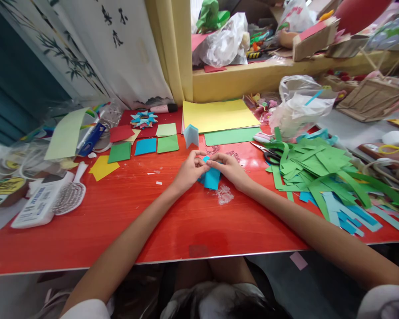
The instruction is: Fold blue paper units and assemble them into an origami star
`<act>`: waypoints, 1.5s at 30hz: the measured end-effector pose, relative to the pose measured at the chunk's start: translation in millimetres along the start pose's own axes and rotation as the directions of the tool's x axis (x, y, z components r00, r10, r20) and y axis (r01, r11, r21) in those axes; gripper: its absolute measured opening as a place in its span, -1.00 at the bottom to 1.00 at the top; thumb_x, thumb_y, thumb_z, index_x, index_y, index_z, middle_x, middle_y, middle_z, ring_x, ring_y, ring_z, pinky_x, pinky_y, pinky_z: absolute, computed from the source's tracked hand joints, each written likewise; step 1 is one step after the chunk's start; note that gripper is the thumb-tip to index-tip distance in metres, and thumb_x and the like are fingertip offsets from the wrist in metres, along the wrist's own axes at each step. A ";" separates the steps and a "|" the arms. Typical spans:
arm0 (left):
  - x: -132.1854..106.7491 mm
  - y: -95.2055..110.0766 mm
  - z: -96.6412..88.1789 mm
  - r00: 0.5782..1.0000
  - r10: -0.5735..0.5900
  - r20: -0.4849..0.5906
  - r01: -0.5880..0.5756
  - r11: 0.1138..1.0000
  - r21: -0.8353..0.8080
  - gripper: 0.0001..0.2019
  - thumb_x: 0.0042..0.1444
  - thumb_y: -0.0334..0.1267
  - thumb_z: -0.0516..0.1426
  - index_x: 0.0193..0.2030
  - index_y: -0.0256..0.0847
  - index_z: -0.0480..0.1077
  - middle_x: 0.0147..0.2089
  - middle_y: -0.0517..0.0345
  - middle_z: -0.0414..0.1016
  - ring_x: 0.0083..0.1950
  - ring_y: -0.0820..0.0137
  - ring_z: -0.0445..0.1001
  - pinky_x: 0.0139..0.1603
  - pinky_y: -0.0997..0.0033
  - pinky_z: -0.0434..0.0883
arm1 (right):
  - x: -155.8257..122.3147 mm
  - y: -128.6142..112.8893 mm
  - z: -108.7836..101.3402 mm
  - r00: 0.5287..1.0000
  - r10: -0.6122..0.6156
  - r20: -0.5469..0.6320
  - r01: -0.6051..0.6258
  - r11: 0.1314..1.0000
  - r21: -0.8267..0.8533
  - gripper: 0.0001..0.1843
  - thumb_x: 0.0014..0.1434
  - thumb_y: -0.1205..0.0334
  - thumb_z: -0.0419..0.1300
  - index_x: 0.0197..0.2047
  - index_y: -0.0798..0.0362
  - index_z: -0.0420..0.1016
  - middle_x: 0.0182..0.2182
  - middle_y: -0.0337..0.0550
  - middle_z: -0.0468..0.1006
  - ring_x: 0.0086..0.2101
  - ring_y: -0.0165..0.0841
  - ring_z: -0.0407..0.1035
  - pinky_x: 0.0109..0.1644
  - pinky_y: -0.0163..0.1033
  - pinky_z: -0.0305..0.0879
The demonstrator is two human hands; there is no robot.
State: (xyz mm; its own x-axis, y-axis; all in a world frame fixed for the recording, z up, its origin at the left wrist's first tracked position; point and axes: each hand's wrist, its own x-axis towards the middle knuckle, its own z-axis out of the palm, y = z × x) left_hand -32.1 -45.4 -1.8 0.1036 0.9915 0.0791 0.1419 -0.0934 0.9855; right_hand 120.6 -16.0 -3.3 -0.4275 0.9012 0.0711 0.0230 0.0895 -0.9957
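A small piece of folded blue paper (213, 178) is held between both hands just above the red table. My left hand (193, 170) pinches its left side with thumb and fingers. My right hand (228, 168) grips the upper right part, the fingertips of both hands nearly meeting at the top edge. Just beyond them a pale blue folded paper (191, 135) stands upright on the table. Square sheets lie to the left: a blue square (145, 146), a green square (168, 144) and a darker green square (119, 152).
Green paper strips (314, 166) and blue scraps (347, 217) heap on the right beside black-handled scissors (273, 155). Yellow sheets (219, 115) lie at the back. A hairbrush (69, 195) and a white box (41, 201) sit left on the red table (119, 235). A folded paper star (143, 119) lies behind.
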 end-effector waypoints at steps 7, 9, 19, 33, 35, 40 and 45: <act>-1.7 2.4 1.4 0.999 0.032 -0.011 -0.031 0.995 0.096 -0.68 0.02 -0.25 0.16 -0.10 -0.18 0.17 -0.45 0.31 0.30 -0.45 0.56 0.28 -0.46 0.58 0.20 | 2.0 6.6 -2.5 0.987 0.005 -0.162 0.016 0.992 0.127 -0.80 -0.01 0.13 0.20 -0.49 0.09 0.35 -0.53 -0.28 0.36 -0.49 -0.48 0.21 -0.41 -0.33 0.12; -1.9 3.2 1.2 0.999 0.033 -0.013 -0.031 0.992 0.122 -0.71 0.03 -0.25 0.14 -0.13 -0.18 0.18 -0.44 0.29 0.29 -0.44 0.56 0.28 -0.46 0.58 0.20 | 3.5 6.8 -4.3 0.975 0.028 -0.222 0.019 0.978 0.205 -0.80 -0.03 0.15 0.22 -0.52 0.08 0.33 -0.56 -0.31 0.30 -0.52 -0.50 0.16 -0.45 -0.34 0.09; -3.2 9.6 -5.8 0.993 0.058 0.107 -0.077 0.980 0.182 -0.83 0.06 -0.33 0.08 -0.18 -0.20 0.23 -0.48 0.29 0.19 -0.46 0.55 0.20 -0.48 0.55 0.18 | 18.5 14.6 -25.0 0.911 0.095 -0.402 0.063 0.930 0.363 -0.83 -0.04 0.23 0.20 -0.51 0.06 0.26 -0.61 -0.35 0.20 -0.61 -0.53 0.13 -0.58 -0.38 0.11; -12.5 7.4 -1.0 0.946 0.282 0.161 -0.292 0.520 0.803 -0.61 0.11 -0.13 0.10 0.05 -0.20 0.22 0.02 0.01 0.35 0.05 0.24 0.35 -0.01 0.30 0.31 | 0.3 5.0 -3.7 0.974 -0.010 -0.228 0.032 0.995 0.094 -0.63 0.11 -0.10 0.09 -0.19 0.01 0.41 -0.41 -0.24 0.38 -0.44 -0.45 0.33 -0.42 -0.34 0.35; -10.7 5.9 -3.5 0.958 0.263 0.115 -0.253 0.587 0.769 -0.64 0.13 -0.16 0.08 0.05 -0.19 0.22 0.01 0.02 0.36 0.03 0.26 0.36 -0.05 0.32 0.31 | 0.0 3.0 -3.4 0.981 0.002 -0.192 0.025 0.990 0.139 -0.59 0.09 -0.11 0.12 -0.12 0.00 0.39 -0.34 -0.21 0.43 -0.37 -0.42 0.37 -0.34 -0.29 0.40; -3.5 2.4 -6.4 0.977 0.211 -0.032 -0.155 0.805 0.573 -0.62 0.08 -0.14 0.14 0.02 -0.21 0.26 -0.03 0.02 0.37 -0.08 0.35 0.38 -0.16 0.40 0.33 | -0.1 4.0 -1.8 0.995 -0.086 -0.050 0.091 0.990 0.111 -0.61 0.06 0.03 0.20 -0.06 -0.01 0.35 -0.30 -0.19 0.50 -0.28 -0.36 0.42 -0.12 -0.18 0.40; 3.1 -1.1 -9.5 0.992 0.089 -0.092 -0.044 0.912 0.407 -0.72 0.09 -0.15 0.11 -0.09 -0.23 0.33 -0.16 0.09 0.44 -0.19 0.41 0.39 -0.20 0.44 0.31 | -0.5 5.9 -2.0 0.991 -0.124 -0.056 0.120 0.990 -0.078 -0.81 0.14 0.09 0.11 -0.29 0.04 0.41 -0.34 -0.19 0.49 -0.32 -0.38 0.41 -0.21 -0.23 0.40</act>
State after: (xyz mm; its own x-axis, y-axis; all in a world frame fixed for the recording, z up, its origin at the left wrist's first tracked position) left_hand -41.3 -41.4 -1.2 0.0249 0.9834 0.1796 0.5257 -0.1657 0.8344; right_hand 122.8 -15.1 -9.0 -0.3756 0.9055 0.1977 0.0419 0.2297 -0.9724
